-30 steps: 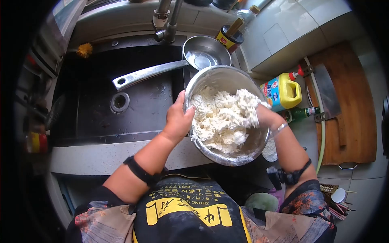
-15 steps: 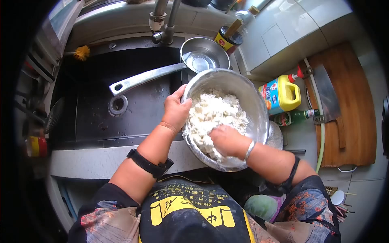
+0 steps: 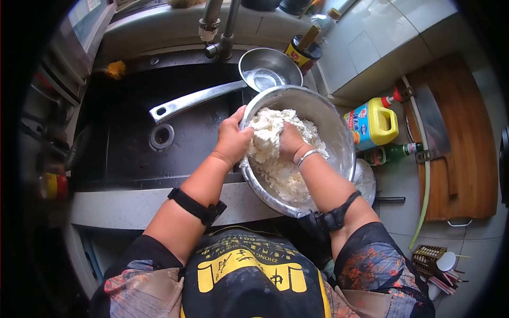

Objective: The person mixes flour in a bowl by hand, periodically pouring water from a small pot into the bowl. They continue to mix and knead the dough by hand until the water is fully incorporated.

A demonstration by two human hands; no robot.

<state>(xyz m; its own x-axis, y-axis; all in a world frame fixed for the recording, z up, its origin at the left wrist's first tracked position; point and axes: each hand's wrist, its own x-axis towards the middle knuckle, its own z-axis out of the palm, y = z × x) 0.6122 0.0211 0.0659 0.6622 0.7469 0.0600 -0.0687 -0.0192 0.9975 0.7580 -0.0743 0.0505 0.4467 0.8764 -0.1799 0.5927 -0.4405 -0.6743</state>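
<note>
A large metal mixing bowl (image 3: 342, 159) rests at the sink's right side, tilted a little towards me. Inside it lies white, lumpy dough (image 3: 289, 183), shaggy and part floury. My left hand (image 3: 233, 135) grips the bowl's left rim, thumb over the inside edge and fingers behind the outer wall. Deep in the bowl, my right hand (image 3: 291, 140) presses into the upper part of the dough, its fingers closed on a clump and partly hidden by it. Flour smears coat the bowl's inner wall.
A long-handled metal ladle pan (image 3: 270, 69) lies across the dark sink (image 3: 119, 153) behind the bowl. To the right stand a yellow pump jug (image 3: 379, 124), a green bottle (image 3: 392, 153) lying down, a cleaver (image 3: 432, 124) and a wooden cutting board (image 3: 472, 138). A faucet (image 3: 220, 45) rises at the back.
My right hand has moved up and away from me within the bowl, pushing dough towards the far left side. My left hand still grips the rim. The view has shifted slightly.
</note>
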